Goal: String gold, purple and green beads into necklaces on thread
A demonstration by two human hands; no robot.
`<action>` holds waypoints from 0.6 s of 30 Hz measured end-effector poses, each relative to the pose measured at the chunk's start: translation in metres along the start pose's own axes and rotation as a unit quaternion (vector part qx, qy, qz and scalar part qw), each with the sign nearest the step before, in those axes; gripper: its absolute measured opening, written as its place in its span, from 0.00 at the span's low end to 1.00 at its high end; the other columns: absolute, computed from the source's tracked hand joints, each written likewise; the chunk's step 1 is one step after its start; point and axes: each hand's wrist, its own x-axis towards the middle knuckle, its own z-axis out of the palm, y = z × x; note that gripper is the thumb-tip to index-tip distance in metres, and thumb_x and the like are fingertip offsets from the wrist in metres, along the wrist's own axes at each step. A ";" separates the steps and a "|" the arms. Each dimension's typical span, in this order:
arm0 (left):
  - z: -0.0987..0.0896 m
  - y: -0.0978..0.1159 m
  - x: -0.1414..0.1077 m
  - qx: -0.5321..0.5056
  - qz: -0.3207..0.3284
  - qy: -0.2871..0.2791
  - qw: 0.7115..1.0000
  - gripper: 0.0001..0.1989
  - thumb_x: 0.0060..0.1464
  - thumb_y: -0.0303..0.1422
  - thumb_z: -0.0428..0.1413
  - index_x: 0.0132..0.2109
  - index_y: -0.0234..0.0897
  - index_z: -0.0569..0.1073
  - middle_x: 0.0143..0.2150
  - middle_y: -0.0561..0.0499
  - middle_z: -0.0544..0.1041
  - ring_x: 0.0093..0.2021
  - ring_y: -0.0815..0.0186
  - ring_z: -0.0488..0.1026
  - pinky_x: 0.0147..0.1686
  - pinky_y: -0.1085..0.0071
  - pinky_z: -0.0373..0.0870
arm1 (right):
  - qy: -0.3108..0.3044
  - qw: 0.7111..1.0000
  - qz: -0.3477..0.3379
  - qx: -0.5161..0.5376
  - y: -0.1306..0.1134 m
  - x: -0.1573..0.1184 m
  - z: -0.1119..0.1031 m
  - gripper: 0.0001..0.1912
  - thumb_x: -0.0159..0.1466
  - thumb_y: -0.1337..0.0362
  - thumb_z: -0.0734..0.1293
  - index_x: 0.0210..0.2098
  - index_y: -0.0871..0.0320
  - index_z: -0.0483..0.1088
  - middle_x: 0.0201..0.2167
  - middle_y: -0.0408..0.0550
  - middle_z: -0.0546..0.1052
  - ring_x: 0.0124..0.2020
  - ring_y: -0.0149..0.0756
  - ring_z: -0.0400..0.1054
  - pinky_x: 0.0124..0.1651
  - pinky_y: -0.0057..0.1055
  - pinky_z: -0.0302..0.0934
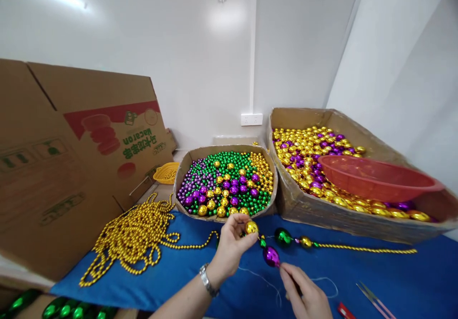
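A round gold bead (251,227) is pinched between the thumb and fingers of my left hand (231,245), just in front of the bead box. Small green beads (263,241) link it to a larger purple bead (271,256). At the lower end of that purple bead, my right hand (306,292) has its fingertips closed; any small bead or thread between them is hidden. Behind lie a big green bead (283,236), an oval gold bead (305,241) and a straight gold bead strand (368,249). Thin clear thread (260,276) loops across the blue cloth (200,281).
A carton of green, purple and gold beads (223,185) stands ahead. Right of it, a larger carton (332,214) holds gold and purple beads and a red basin (379,178). Gold bead chains (136,233) heap at left beside a cardboard box (82,166). Tweezers (375,301) lie front right.
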 end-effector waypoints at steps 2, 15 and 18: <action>0.001 0.000 -0.001 0.006 0.001 0.008 1.000 0.19 0.43 0.30 0.65 0.43 0.37 0.69 0.40 0.49 0.73 0.40 0.65 0.70 0.40 0.71 0.67 | -0.008 0.999 0.033 0.020 -0.002 -0.001 0.000 0.17 0.65 0.51 0.59 0.38 0.55 0.74 0.35 0.49 0.79 0.28 0.35 0.75 0.31 0.24 0.70; -0.004 -0.010 -0.011 0.055 -0.025 -0.014 0.998 0.23 0.44 0.31 0.65 0.47 0.39 0.67 0.42 0.47 0.71 0.42 0.63 0.70 0.40 0.70 0.69 | -0.091 0.906 0.247 0.332 0.011 -0.003 0.019 0.30 0.57 0.43 0.65 0.51 0.55 0.67 0.30 0.46 0.77 0.32 0.38 0.74 0.37 0.31 0.69; -0.009 0.001 -0.014 0.086 -0.022 -0.068 0.994 0.24 0.46 0.32 0.63 0.51 0.39 0.67 0.48 0.43 0.71 0.47 0.59 0.69 0.41 0.68 0.69 | -0.067 0.877 0.273 0.389 0.012 -0.003 0.023 0.30 0.54 0.44 0.69 0.49 0.55 0.69 0.31 0.48 0.77 0.32 0.38 0.73 0.35 0.32 0.69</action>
